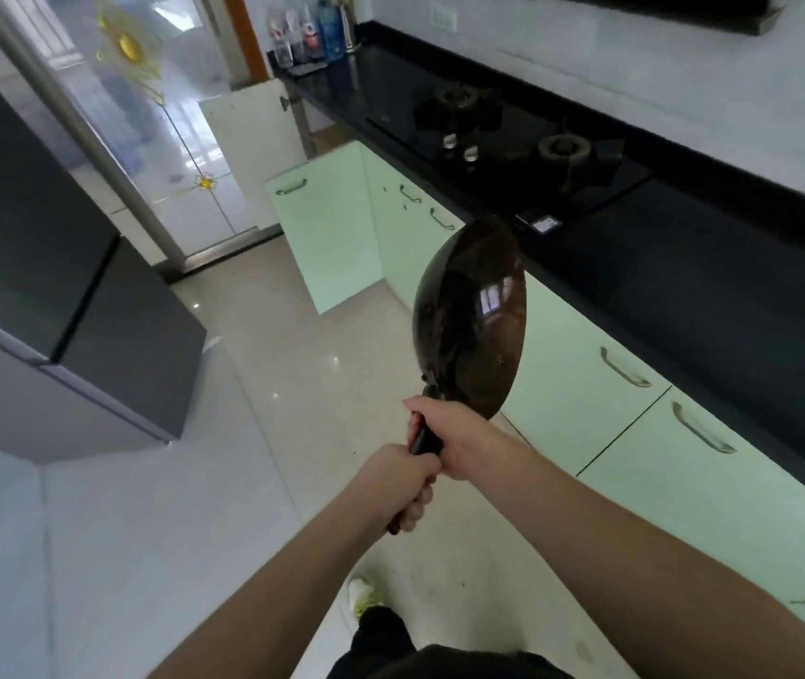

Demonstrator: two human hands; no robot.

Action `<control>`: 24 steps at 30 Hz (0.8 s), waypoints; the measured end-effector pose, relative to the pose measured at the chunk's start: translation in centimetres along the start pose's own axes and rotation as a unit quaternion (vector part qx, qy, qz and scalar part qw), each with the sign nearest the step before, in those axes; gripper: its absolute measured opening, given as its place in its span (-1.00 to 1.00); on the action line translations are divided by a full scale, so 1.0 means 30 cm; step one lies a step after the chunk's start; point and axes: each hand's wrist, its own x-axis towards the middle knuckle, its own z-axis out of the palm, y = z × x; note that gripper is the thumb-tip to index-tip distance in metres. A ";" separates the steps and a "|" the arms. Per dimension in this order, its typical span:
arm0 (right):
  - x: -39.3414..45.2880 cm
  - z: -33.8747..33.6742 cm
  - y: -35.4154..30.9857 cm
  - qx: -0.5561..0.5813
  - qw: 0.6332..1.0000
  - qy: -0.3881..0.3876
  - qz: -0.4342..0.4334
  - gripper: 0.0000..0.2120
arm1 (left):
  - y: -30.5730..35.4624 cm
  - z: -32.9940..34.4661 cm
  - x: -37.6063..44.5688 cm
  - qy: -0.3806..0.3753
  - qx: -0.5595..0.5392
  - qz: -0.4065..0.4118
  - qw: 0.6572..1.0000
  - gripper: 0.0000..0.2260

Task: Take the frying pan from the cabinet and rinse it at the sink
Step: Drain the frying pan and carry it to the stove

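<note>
A dark brown frying pan (471, 316) hangs in the air over the floor, tilted on edge with its shiny underside facing me. Both hands grip its black handle. My right hand (454, 438) holds the handle close to the pan. My left hand (402, 485) holds the lower end of the handle, just below the right hand. The pan is in front of the pale green lower cabinets (586, 374). No sink is in view.
A black countertop (684, 267) with a two-burner gas hob (513, 139) runs along the right. A cabinet door (327, 227) stands open into the aisle ahead. Bottles (307, 31) stand at the counter's far end. A dark grey fridge (47, 267) is at left.
</note>
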 end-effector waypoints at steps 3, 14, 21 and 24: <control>0.044 0.121 -0.029 -0.011 0.999 -0.012 0.028 -0.71 | -0.005 -0.131 0.038 -0.026 -0.089 -0.014 0.996 -0.84; 0.214 0.566 -0.066 -0.130 0.986 -0.098 0.041 -0.72 | -0.002 -0.597 0.143 -0.091 -0.410 -0.030 0.907 -0.75; 0.283 0.724 -0.124 -0.117 0.979 -0.156 0.057 -0.68 | 0.044 -0.782 0.193 -0.146 -0.541 -0.024 0.828 -0.74; 0.321 0.767 -0.163 -0.067 0.979 -0.178 0.077 -0.63 | 0.076 -0.836 0.224 -0.164 -0.556 -0.016 0.815 -0.74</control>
